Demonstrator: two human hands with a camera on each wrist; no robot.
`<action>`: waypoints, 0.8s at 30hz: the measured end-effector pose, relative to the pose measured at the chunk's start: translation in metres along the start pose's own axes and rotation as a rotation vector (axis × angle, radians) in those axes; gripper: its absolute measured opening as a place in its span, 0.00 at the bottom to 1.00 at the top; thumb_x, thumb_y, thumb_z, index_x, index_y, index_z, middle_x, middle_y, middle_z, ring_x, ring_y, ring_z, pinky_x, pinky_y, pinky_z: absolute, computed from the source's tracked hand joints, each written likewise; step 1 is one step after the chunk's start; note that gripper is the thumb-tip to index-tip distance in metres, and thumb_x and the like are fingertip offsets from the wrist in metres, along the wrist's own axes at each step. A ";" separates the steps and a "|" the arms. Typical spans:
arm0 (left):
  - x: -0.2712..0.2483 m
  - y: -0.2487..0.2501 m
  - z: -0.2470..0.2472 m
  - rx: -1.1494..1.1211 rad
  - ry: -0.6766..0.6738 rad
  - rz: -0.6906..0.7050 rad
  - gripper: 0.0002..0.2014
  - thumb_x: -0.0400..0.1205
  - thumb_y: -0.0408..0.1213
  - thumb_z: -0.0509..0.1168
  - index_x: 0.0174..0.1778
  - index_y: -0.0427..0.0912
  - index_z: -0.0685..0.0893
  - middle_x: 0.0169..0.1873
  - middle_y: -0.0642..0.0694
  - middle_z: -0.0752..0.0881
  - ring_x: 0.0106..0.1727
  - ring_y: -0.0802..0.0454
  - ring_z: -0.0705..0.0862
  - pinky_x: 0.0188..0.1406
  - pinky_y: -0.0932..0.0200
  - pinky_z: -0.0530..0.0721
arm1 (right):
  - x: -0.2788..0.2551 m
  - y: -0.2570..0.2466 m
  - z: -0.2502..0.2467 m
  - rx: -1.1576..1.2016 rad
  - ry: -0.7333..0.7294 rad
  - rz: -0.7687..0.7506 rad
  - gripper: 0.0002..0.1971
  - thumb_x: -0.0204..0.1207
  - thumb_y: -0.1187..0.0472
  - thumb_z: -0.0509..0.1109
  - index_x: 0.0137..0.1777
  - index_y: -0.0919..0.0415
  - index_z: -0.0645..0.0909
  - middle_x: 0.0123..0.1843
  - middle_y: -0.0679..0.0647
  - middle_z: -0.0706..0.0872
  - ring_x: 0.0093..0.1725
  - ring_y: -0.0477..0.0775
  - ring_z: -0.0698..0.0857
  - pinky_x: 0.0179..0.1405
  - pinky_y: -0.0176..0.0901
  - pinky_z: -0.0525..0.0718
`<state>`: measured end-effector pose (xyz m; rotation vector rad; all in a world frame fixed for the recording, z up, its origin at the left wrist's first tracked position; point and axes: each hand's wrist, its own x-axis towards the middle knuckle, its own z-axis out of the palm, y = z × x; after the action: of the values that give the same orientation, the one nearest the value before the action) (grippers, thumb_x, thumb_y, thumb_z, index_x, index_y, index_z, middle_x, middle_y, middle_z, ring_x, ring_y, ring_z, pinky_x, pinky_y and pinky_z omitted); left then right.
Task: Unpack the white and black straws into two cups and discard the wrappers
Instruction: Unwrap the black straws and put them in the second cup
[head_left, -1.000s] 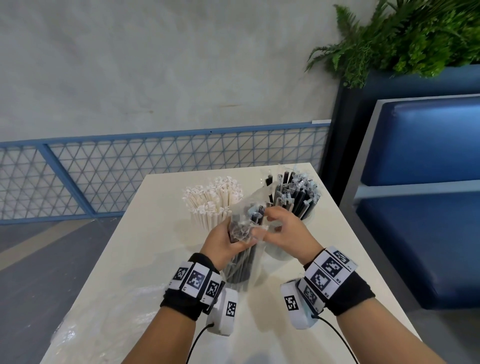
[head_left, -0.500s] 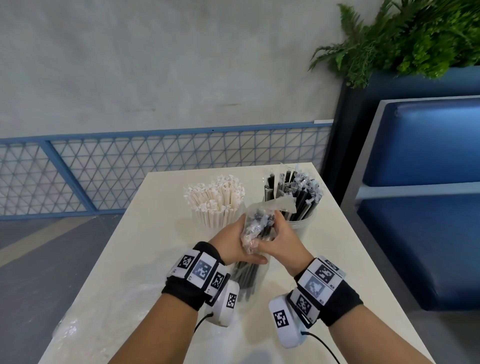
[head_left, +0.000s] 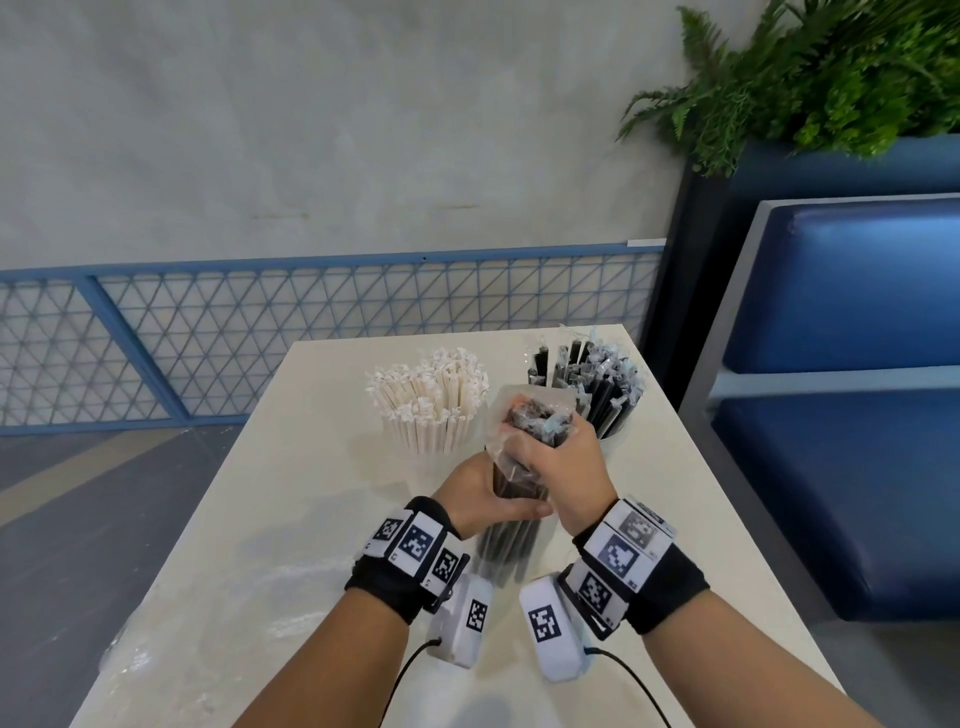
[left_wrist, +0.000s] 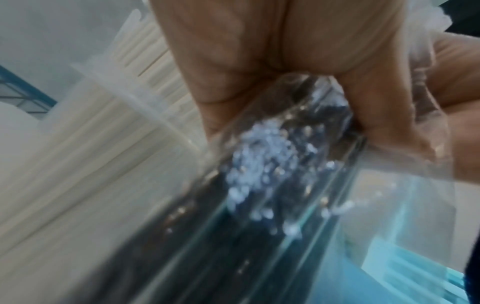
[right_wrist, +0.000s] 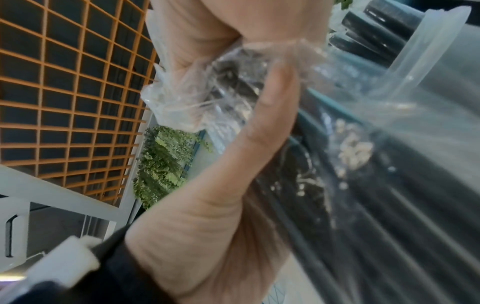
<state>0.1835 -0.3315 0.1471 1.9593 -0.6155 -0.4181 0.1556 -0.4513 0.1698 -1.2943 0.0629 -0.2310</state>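
Over the cream table (head_left: 311, 519) both hands hold one clear plastic bag of black straws (head_left: 511, 540) upright. My left hand (head_left: 511, 506) grips the pack round its middle; its fingers (left_wrist: 376, 115) wrap the plastic. My right hand (head_left: 540, 457) grips the upper part, thumb (right_wrist: 270, 107) and fingers pinching bunched plastic (right_wrist: 197, 102). The straw tops (head_left: 540, 421) stick out above that hand. Behind stand a cup of white straws (head_left: 431, 410) on the left and a cup of black straws (head_left: 597, 384) on the right.
A crumpled clear wrapper (head_left: 130, 654) lies at the table's near left edge. A blue padded bench (head_left: 831, 467) runs along the right side, with a planter of ferns (head_left: 831, 78) behind it. A blue mesh railing (head_left: 260, 338) stands beyond the far edge.
My right hand has gone from pinching the bag's top to gripping lower round the pack, with the plastic bunched down. The straw tops now show above it. The left hand keeps its grip.
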 end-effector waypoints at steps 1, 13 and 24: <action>0.000 -0.002 0.000 -0.013 -0.001 -0.016 0.23 0.65 0.45 0.78 0.54 0.43 0.82 0.48 0.49 0.87 0.46 0.64 0.85 0.53 0.68 0.80 | 0.001 -0.003 -0.001 -0.008 0.013 -0.002 0.20 0.55 0.62 0.79 0.48 0.66 0.82 0.32 0.50 0.87 0.30 0.47 0.86 0.30 0.39 0.82; -0.006 -0.021 -0.005 0.005 0.060 -0.091 0.22 0.69 0.40 0.76 0.57 0.44 0.78 0.53 0.46 0.86 0.55 0.50 0.85 0.59 0.57 0.81 | 0.017 -0.039 -0.013 0.225 0.183 -0.107 0.06 0.74 0.70 0.70 0.49 0.62 0.83 0.42 0.56 0.88 0.43 0.55 0.87 0.47 0.49 0.86; -0.004 -0.014 -0.005 0.101 0.112 0.001 0.27 0.65 0.48 0.77 0.58 0.44 0.79 0.53 0.49 0.87 0.54 0.52 0.85 0.57 0.57 0.82 | 0.001 -0.030 -0.010 0.094 0.034 0.021 0.08 0.69 0.77 0.72 0.41 0.65 0.82 0.34 0.61 0.81 0.28 0.55 0.82 0.28 0.38 0.85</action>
<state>0.1859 -0.3206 0.1369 2.0627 -0.5757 -0.2791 0.1511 -0.4685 0.1956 -1.1954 0.0936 -0.2357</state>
